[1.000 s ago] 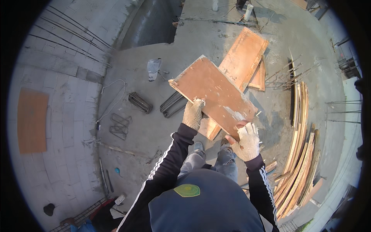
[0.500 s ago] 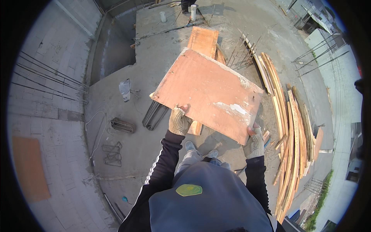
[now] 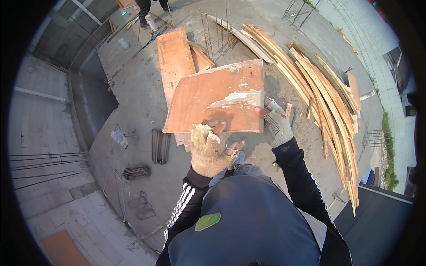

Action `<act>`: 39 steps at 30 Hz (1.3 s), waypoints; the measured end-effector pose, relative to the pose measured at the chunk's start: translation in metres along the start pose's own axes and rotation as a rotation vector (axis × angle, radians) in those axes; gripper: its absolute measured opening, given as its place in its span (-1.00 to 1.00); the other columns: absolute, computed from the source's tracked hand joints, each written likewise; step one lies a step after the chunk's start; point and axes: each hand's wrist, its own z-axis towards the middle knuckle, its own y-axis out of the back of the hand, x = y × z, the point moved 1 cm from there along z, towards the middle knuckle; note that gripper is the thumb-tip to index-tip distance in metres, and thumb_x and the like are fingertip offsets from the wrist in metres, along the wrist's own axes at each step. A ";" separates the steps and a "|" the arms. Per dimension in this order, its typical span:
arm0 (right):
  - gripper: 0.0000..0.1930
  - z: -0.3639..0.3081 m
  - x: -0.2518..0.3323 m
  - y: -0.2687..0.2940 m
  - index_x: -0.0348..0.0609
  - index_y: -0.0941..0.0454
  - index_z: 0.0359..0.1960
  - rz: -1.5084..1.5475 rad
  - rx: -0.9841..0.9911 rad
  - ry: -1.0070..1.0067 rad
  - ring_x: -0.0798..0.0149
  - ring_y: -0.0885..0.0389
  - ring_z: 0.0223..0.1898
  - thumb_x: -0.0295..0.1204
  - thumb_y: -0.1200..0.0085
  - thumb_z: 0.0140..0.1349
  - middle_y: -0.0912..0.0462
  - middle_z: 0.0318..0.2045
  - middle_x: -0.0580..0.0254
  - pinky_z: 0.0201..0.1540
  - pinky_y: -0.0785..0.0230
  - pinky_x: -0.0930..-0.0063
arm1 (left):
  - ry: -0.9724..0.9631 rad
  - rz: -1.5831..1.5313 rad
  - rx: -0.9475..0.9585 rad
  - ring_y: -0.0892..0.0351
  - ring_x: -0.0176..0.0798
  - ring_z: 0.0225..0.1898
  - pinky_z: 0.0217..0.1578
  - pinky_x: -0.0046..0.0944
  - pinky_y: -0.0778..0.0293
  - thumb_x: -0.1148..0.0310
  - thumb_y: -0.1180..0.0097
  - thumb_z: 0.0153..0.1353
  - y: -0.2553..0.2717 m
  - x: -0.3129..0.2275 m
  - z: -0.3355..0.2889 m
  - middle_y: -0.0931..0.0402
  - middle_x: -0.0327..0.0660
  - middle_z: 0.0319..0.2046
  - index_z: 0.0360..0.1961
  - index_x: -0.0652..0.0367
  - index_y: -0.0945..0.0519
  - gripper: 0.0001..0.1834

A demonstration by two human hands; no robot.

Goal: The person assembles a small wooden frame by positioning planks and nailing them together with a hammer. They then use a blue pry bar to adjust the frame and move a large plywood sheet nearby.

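A reddish-brown plywood panel (image 3: 199, 97), chipped along its edges and smeared with white near its right end, is held up in front of me. My right hand (image 3: 277, 126), in a knitted fingerless glove, is closed on its right edge with the thumb on the face. At the near edge is my left hand (image 3: 207, 150), gloved too, its bare fingers and thumb apart. Its fingertips overlap the panel; whether they touch it I cannot tell. A longer plywood board (image 3: 173, 55) lies on the concrete beyond, partly covered by the panel.
Long timber strips (image 3: 326, 97) are piled at the right. Upright rebar (image 3: 217, 35) sticks up beyond the panel. Bundled metal stirrups (image 3: 160, 146) and a white bag (image 3: 119, 136) lie at the left, near a floor opening (image 3: 95, 95). Another person's legs (image 3: 144, 11) are at the far edge.
My left hand has let go of the panel's near edge and spread its fingers. The panel has turned, its right end swinging away from me. My view has swung to the right.
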 end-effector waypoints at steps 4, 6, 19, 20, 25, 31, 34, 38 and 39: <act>-0.61 -0.001 0.005 -0.012 -0.32 -0.55 0.12 -0.059 0.018 -0.014 0.33 -0.71 -0.12 -0.41 -0.25 0.31 -0.67 -0.08 0.18 -0.07 -0.61 0.48 | -0.202 0.163 0.253 -0.49 0.14 0.10 0.12 0.07 -0.47 0.46 -0.33 0.05 -0.023 0.010 0.035 -0.47 -0.06 0.08 0.30 0.10 -0.47 -0.30; -0.59 -0.004 0.009 -0.018 -0.31 -0.55 0.13 -0.116 -0.024 -0.041 0.35 -0.69 -0.13 -0.34 -0.25 0.33 -0.67 -0.09 0.19 -0.07 -0.59 0.49 | -0.280 0.114 0.258 -0.52 0.17 0.07 0.14 0.04 -0.48 0.47 -0.31 0.08 -0.024 0.026 0.044 -0.51 -0.07 0.05 0.33 0.10 -0.46 -0.29; -0.63 -0.023 -0.016 -0.061 -0.24 -0.55 0.13 -1.012 -0.369 0.598 0.14 -0.67 -0.09 -0.29 -0.22 0.40 -0.65 -0.08 0.05 -0.07 -0.54 0.33 | 0.374 -0.928 0.285 -0.65 -0.34 -0.03 -0.07 -0.39 -0.60 0.67 -0.15 0.21 0.008 0.073 0.036 -0.52 -0.14 0.15 0.23 0.30 -0.48 -0.49; -0.63 -0.021 -0.015 -0.058 -0.23 -0.56 0.12 -1.193 -0.490 0.722 0.13 -0.66 -0.08 -0.30 -0.24 0.39 -0.64 -0.08 0.05 -0.08 -0.54 0.31 | 0.406 -0.980 0.294 -0.64 -0.36 -0.02 -0.06 -0.41 -0.60 0.70 -0.12 0.21 0.011 0.073 0.032 -0.51 -0.16 0.17 0.23 0.30 -0.47 -0.48; -0.74 -0.015 -0.004 -0.038 -0.20 -0.59 -0.04 -1.495 -0.472 0.785 -0.13 -0.60 -0.11 -0.28 -0.14 0.42 -0.63 -0.09 0.03 0.05 -0.45 0.06 | 0.285 -0.775 0.417 -0.61 -0.39 -0.02 -0.06 -0.46 -0.57 0.69 -0.12 0.21 0.033 0.063 0.024 -0.51 -0.17 0.20 0.25 0.29 -0.45 -0.46; -0.71 -0.012 -0.016 -0.026 -0.18 -0.61 -0.23 -1.444 -0.432 0.643 0.03 -0.62 -0.35 -0.21 -0.03 0.50 -0.66 -0.42 0.22 -0.11 -0.44 0.23 | -0.095 -0.400 0.274 -0.73 -0.06 -0.04 -0.07 -0.19 -0.60 0.52 -0.25 0.28 0.046 0.040 0.017 -0.68 -0.03 0.02 0.22 0.11 -0.58 -0.54; -0.65 -0.006 -0.032 -0.026 -0.15 -0.62 -0.29 -0.709 -0.286 0.360 0.34 -0.57 -0.40 -0.13 -0.02 0.53 -0.58 -0.51 0.35 -0.24 -0.41 0.43 | -0.056 -0.458 0.325 -0.65 0.11 0.04 0.02 -0.09 -0.57 0.41 -0.25 0.19 0.051 0.043 0.000 -0.60 0.03 0.11 0.32 0.11 -0.51 -0.39; -0.61 -0.012 -0.045 -0.033 -0.21 -0.69 -0.13 -0.464 -0.323 0.346 0.49 -0.51 -0.42 -0.10 -0.04 0.52 -0.58 -0.50 0.40 -0.33 -0.37 0.53 | -0.018 -0.503 0.417 -0.56 0.11 0.19 0.15 -0.03 -0.51 0.41 -0.34 0.07 0.052 0.060 -0.008 -0.58 -0.02 0.16 0.38 0.10 -0.47 -0.24; -0.61 -0.013 -0.048 -0.036 -0.22 -0.69 -0.12 -0.439 -0.369 0.328 0.49 -0.51 -0.43 -0.11 -0.04 0.52 -0.58 -0.50 0.40 -0.32 -0.36 0.54 | -0.025 -0.511 0.426 -0.55 0.09 0.21 0.17 -0.03 -0.50 0.41 -0.36 0.07 0.051 0.067 -0.002 -0.58 -0.03 0.16 0.38 0.10 -0.47 -0.23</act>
